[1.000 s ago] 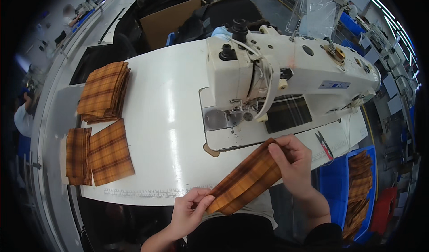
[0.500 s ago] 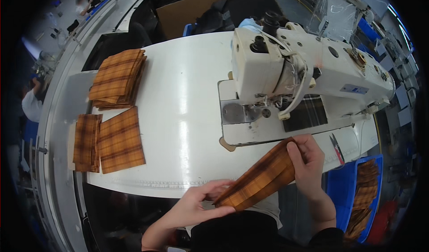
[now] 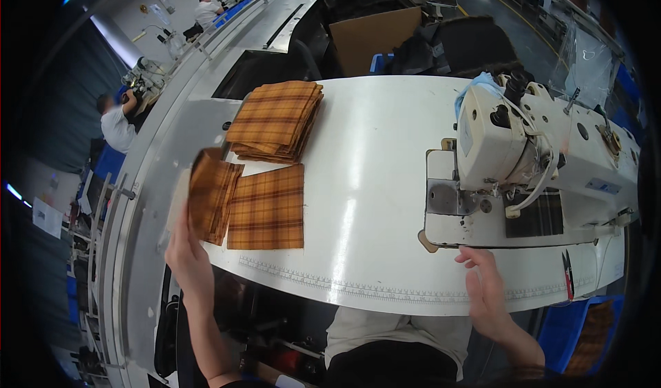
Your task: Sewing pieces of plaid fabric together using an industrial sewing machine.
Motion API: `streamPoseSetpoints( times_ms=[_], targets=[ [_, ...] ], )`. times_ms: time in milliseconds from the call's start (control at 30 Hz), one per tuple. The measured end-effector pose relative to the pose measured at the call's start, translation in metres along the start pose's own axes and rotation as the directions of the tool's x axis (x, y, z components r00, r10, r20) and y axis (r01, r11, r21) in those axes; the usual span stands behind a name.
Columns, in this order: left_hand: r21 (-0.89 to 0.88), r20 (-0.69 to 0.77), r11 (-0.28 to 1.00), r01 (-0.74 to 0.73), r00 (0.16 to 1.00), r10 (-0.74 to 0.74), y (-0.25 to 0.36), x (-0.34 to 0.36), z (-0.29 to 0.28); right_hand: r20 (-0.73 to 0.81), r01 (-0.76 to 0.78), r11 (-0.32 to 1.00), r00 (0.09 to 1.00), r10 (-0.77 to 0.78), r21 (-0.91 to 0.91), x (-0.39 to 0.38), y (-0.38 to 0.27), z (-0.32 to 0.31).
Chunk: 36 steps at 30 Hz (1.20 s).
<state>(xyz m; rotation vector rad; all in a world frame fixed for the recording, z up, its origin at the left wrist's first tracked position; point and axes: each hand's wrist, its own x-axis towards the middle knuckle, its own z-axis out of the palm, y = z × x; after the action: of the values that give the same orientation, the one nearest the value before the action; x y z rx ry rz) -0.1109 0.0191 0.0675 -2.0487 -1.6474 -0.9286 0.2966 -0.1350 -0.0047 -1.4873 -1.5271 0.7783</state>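
At the table's left, my left hand (image 3: pixel 189 254) is closed on a folded orange plaid fabric piece (image 3: pixel 203 188), raised at the outer edge of the narrow folded stack; its fingertips are partly hidden. A flat plaid piece (image 3: pixel 266 209) lies just right of it, and a thick stack of plaid squares (image 3: pixel 270 116) lies behind. My right hand (image 3: pixel 482 288) is open, fingers loosely bent and holding nothing, near the front edge of the white sewing machine (image 3: pixel 533 137). Thread snips (image 3: pixel 568 274) lie to its right on the table.
A measuring scale runs along the white table's (image 3: pixel 365 236) front edge. A blue bin (image 3: pixel 561 333) with plaid pieces is below right. A cardboard box (image 3: pixel 372 33) and dark material stand behind. Two co-workers (image 3: pixel 117 126) (image 3: pixel 206 13) sit at machines on the left, beyond a metal rail.
The view has swung left. The folded piece that both hands held at the front has moved to the left stack with my left hand. My right hand has let go of it.
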Motion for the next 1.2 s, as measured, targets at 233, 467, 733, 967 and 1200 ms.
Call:
streamPoseSetpoints(
  times_ms=[233, 467, 733, 967, 1200],
  targets=[
    [0.273, 0.443, 0.962, -0.010, 0.889, -0.116, -0.067, 0.003, 0.083, 0.043, 0.144, 0.987, 0.989, -0.141, -0.066, -0.006, 0.008, 0.023],
    [-0.293, 0.489, 0.948, -0.120, 0.834, 0.257, -0.010, -0.022, 0.080, 0.216, 0.323, 0.907, 0.938, -0.270, -0.269, 0.009, 0.004, 0.029],
    [-0.317, 0.428, 0.821, -0.476, 0.700, 0.571, 0.000, -0.010, 0.085, 0.434, 0.684, 0.685, 0.712, -0.551, -0.252, 0.085, -0.002, 0.094],
    [-0.605, 0.760, 0.374, 0.702, 0.649, 0.012, -0.048, -0.011, 0.115, 0.452, 0.813, 0.563, 0.562, -0.693, -0.149, 0.156, -0.011, 0.186],
    [-0.875, 0.484, -0.296, 0.384, 0.654, -0.581, -0.173, 0.089, 0.031, 0.482, 0.785, 0.595, 0.593, -0.645, -0.171, 0.153, -0.002, 0.197]
  ],
)
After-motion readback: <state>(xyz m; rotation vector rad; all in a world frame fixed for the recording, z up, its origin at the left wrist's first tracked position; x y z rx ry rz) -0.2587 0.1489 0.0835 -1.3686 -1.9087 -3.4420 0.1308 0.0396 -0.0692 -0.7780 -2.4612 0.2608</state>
